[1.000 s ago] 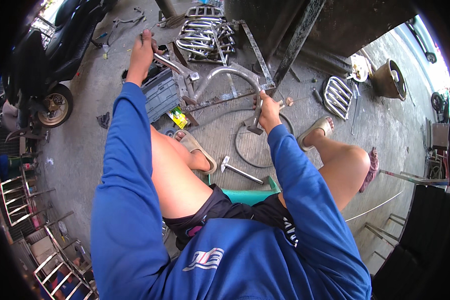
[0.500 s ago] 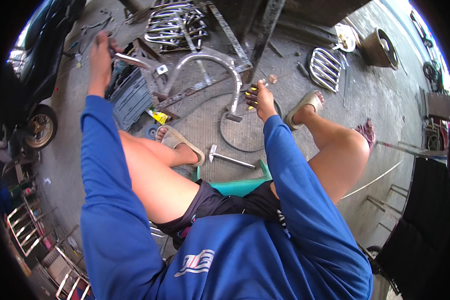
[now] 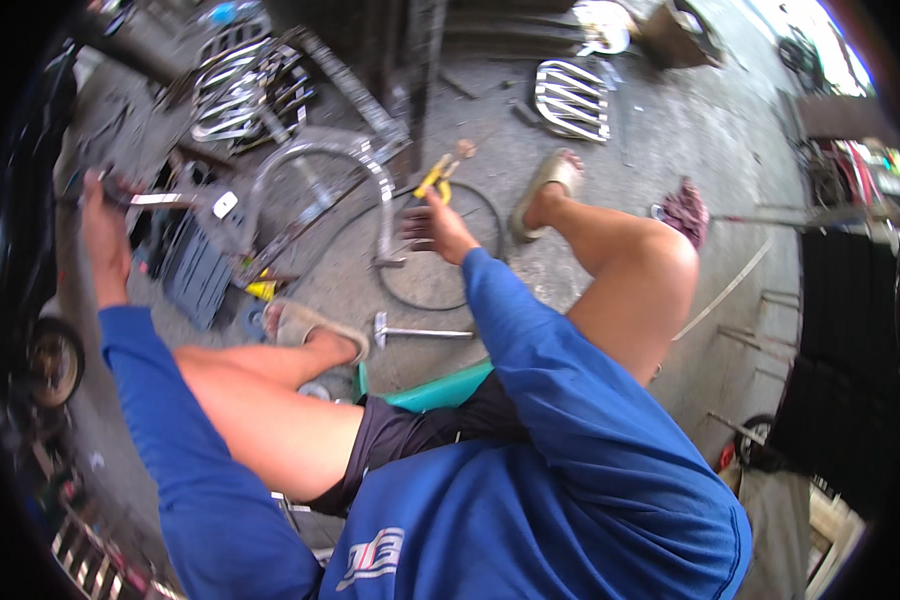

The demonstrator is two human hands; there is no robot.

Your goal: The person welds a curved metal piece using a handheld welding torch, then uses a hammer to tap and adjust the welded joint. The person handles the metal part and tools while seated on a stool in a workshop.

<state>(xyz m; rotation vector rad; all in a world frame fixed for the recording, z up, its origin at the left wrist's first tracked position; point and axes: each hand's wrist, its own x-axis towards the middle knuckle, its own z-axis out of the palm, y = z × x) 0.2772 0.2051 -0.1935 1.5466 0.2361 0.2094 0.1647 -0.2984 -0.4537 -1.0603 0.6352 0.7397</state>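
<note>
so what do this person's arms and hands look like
The left sleeve and right sleeve are long, creased and blue, ending near the wrists, with no marking that shows. The left hand and right hand wear no gloves; blur hides finer detail.

Bent tube [image 3: 387, 200] blocks your right hand [image 3: 440, 230] leftward; hammer [image 3: 422, 332] lies below; floor [image 3: 660, 125] open right of your right foot [image 3: 547, 198].
</note>
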